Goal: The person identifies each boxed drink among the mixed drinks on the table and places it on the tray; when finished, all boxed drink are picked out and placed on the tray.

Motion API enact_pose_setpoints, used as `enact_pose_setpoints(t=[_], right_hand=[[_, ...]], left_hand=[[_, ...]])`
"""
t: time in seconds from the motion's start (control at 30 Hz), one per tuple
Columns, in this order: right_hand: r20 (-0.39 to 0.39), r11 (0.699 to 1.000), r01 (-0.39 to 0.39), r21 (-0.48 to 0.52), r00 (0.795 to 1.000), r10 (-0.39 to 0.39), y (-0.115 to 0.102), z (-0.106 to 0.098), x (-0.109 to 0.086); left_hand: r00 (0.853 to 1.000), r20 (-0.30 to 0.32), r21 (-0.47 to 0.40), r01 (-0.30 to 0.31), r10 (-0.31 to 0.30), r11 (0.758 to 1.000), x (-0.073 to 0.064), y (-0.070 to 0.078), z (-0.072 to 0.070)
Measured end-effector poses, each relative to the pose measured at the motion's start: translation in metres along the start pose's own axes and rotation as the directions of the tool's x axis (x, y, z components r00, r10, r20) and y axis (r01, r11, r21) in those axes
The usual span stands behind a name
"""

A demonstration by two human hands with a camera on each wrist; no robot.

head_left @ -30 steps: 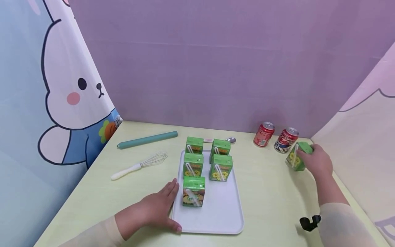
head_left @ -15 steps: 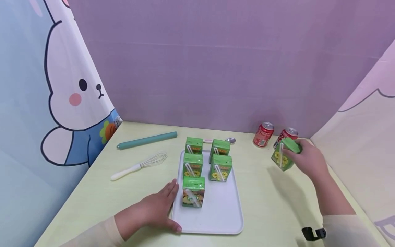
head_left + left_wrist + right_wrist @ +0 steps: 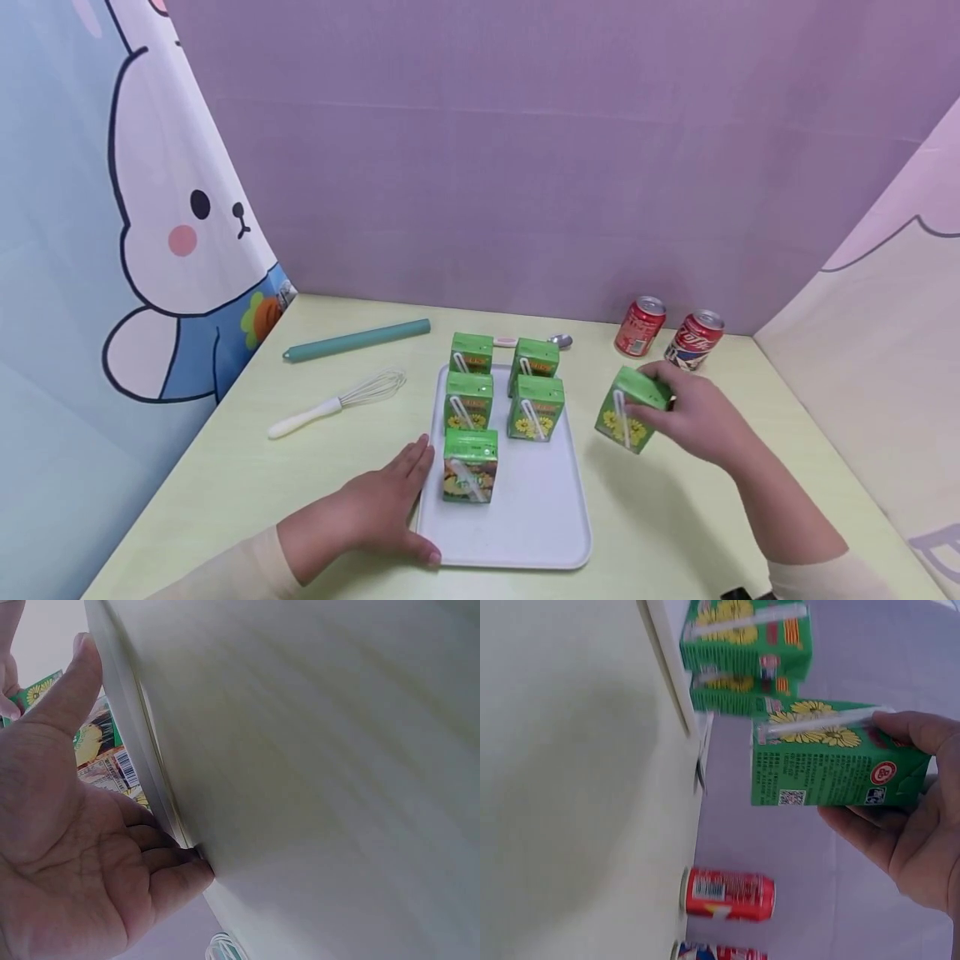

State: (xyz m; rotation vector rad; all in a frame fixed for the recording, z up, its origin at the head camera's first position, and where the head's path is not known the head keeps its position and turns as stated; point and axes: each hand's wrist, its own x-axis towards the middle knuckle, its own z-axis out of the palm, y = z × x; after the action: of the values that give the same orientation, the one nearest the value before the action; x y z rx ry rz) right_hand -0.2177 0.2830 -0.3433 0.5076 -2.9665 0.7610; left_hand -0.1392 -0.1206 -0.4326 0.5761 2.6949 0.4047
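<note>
My right hand [image 3: 693, 410] grips a green drink carton [image 3: 632, 408] by its upper part, thumb on the straw side. The carton is tilted and hangs above the table, right of the white tray [image 3: 536, 517]; its yellow flowers and white straw show in the right wrist view. My left hand [image 3: 386, 508] lies along the tray's left edge, fingers extended and thumb at the front corner. Several like cartons stand upright on the tray: a left row with the nearest carton [image 3: 470, 467] in front, and a right row with a front carton [image 3: 536, 408].
Two red cans [image 3: 641, 327] stand at the back right. A white whisk [image 3: 337, 406] and a teal rod [image 3: 357, 340] lie left of the tray. Behind the cartons is a spoon [image 3: 560, 341]. A purple backdrop [image 3: 525, 167] rises at the table's far edge.
My right hand has lifted the carton from beside the cans and carried it left and nearer, towards the tray. The left hand and the tray have stayed in place.
</note>
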Motion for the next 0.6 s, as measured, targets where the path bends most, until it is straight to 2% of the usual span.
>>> enact_pose_setpoints(t=[0.13,0.33,0.6], right_hand=[[0.087,0.995,0.073,0.062,0.993,-0.078,-0.012,0.014,-0.004],[0.197,0.978,0.178,0.113,0.960,-0.198,-0.027,0.038,-0.007],[0.277,0.975,0.175,0.135,0.938,-0.207,-0.045,0.064,-0.007]], left_hand=[[1.000,-0.001,0.000,-0.006,0.006,1.000,0.001,-0.001,0.000],[1.000,-0.003,-0.004,-0.012,0.012,1.000,0.000,-0.001,0.000],[1.000,-0.005,0.002,-0.020,0.020,1.000,0.001,-0.002,0.000]])
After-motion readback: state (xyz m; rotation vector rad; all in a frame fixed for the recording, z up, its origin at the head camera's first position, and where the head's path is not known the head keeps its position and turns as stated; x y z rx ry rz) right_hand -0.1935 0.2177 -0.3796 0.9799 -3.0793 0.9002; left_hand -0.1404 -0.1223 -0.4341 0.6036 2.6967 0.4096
